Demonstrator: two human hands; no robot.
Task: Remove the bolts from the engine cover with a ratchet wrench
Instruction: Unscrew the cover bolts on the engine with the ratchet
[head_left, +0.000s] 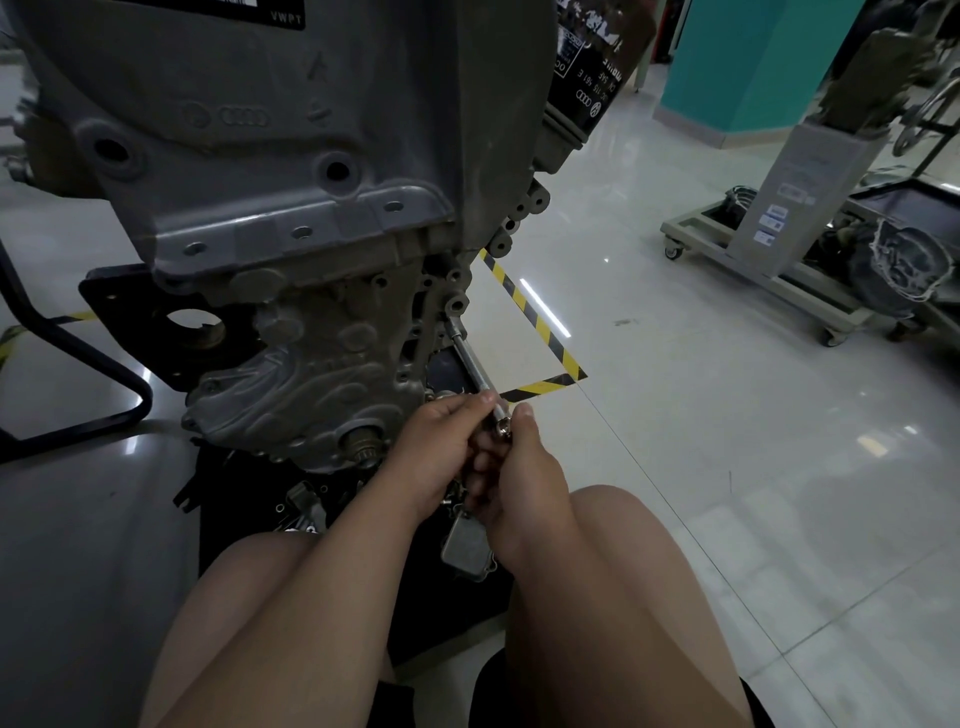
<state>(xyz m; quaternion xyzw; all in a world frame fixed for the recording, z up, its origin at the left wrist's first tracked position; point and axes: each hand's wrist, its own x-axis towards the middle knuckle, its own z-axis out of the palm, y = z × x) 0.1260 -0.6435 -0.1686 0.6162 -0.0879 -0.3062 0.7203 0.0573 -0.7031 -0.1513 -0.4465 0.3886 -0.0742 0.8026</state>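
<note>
Both hands curl round the ratchet wrench (470, 361) at centre frame, left hand (441, 447) beside right hand (524, 478); holding it square to the engine cover (311, 358) should prevent slipping.

Ratchet wrench (470, 364) runs up-left from fingers (483, 401) to engine cover (311, 364) edge; cover left of fingers, floor tape (540, 332) beyond, cart (748, 265) far right.

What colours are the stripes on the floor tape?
The floor tape is yellow and black; head view.
</note>
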